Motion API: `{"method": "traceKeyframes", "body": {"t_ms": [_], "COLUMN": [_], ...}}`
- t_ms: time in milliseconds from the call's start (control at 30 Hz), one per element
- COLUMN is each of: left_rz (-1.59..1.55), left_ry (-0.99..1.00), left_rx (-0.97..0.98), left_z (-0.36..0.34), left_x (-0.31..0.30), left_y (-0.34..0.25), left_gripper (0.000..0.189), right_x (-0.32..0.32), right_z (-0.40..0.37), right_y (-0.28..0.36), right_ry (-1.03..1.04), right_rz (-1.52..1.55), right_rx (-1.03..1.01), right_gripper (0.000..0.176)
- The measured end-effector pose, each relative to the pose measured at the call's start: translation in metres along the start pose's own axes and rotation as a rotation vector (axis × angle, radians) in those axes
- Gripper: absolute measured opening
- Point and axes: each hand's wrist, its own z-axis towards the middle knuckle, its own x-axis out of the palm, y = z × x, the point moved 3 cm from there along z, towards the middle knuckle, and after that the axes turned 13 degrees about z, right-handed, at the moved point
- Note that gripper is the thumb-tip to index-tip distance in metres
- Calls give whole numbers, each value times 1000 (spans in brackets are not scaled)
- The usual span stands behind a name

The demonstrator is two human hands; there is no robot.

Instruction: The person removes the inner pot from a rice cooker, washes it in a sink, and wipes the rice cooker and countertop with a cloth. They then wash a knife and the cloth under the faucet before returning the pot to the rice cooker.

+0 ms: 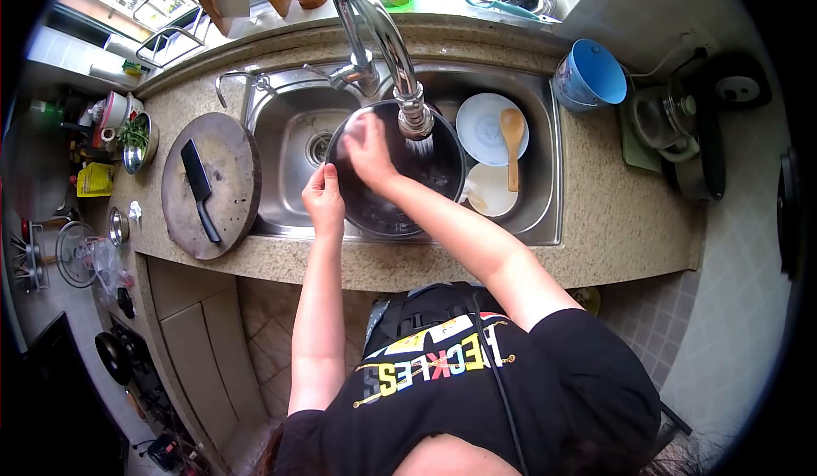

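A dark round pan (441,163) sits over the double sink, under the tap (385,37), and water runs from the spout into it. My left hand (324,197) is closed on the near left part of its rim, thumb up. Inside the pan, against the far left wall, my right hand (369,154) presses a pale, cloth-like piece (354,127). That piece is blurred and partly covered by my fingers, so its exact kind does not show. My right forearm crosses over the pan and hides part of its inside.
The right basin holds a white plate (477,118), a wooden spoon (511,135) and a second pale dish (487,197). Left of the sink, a cleaver (197,178) lies on a round chopping board (234,148). A blue bucket (589,76) stands at the right.
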Motion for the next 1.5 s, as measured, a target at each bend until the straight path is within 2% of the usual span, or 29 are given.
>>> {"method": "traceKeyframes", "body": {"t_ms": [100, 133, 167, 200, 233, 300, 333, 367, 433, 500, 567, 633, 667, 700, 767, 833, 900, 967, 1033, 1100, 1167, 1233, 1300, 1367, 1400, 1467, 1500], "left_rz": [-27, -51, -74, -82, -87, -77, -93, -99, -115, -95, -72, -9, -19, -22, -54, -51, -111, -115, -115, -72, -50, -61, -82, -141, -148, -167, -165], "left_ry": [-7, -12, -16, 7, 7, -37, 0, -5, 8, 39, 78, 65, 58, 47, 31, 17, 5, -4, -16, -26, 10, 13, 9, -2, 1, 5, 9], "left_rx": [4, -52, -110, -184, -186, 10, 14, 9, -50, -36, -21, -4, -10, -12, -25, -19, -68, -56, -51, -26, 5, -33, -64, -70, -66, -99, -96], "left_z": [0, -1, -2, 1, 2, 2, 5, 5, 5, 9, 7, 8, 7, 7, 7, 6, 3, 2, 1, 4, 5, 2, 3, 4, 5, 3, 1], "left_x": [1, 0, 0, -1, 3, 8, 7, 5, 2, 3, 5, 8, 7, 7, 5, 5, 8, 10, 12, 10, 7, 6, 4, 6, 7, 4, 3], "left_y": [4, -4, -7, -1, 2, -1, 0, -2, -7, -10, -9, -10, -14, -13, -11, -10, -15, -16, -20, -13, -11, -14, -14, -11, -9, -7, -8], "left_gripper": [33, 34, 36, 25, 25, 27, 43, 43, 47, 48, 49, 50, 51, 51, 51, 51, 50, 49, 49, 49, 49, 50, 50, 50, 50, 49, 49], "right_x": [12, 11, 5, -3, -14, -41, -55, -70, -98, -105, -101, -101, -99, -98, -91, -93, -86, -66, -40, -21, -7, -14, -30, -50, -63, -64, -62], "right_z": [-21, -31, -36, -41, -48, -51, -49, -47, -27, 0, 41, 62, 65, 61, 35, 9, -13, -38, -49, -41, -18, 18, 35, 27, 18, -2, -21], "right_y": [1, -1, 7, 11, 17, 26, 40, 53, 55, 55, 15, 3, -17, -40, -46, -23, -48, -42, -34, -41, -62, -78, -69, -70, -63, -63, -51], "right_ry": [492, 551, 689, 774, 844, 1064, 1175, 1284, 1340, 1350, 980, 884, 782, 857, 778, 1439, 1464, 1551, 1425, 1334, 1193, 1031, 1023, 1146, 1089, 1357, 1555], "right_rz": [37, 86, 179, 189, 195, -164, -326, -488, -984, -1547, -1640, -1034, -964, -860, -1582, -1517, -1449, -1261, -938, -796, -826, -856, -1162, -1471, -1344, -1332, -1319], "right_rx": [106, 29, 248, 585, 926, 730, 668, 601, 309, -166, -661, -846, -1089, -1125, -1047, -338, 187, 330, 302, 62, -183, -216, -194, -165, -150, 188, 317], "right_gripper": [24, 24, 28, 29, 31, 27, 25, 23, 28, 23, 25, 16, 16, 17, 20, 20, 18, 19, 22, 20, 18, 14, 14, 13, 13, 19, 24]}}
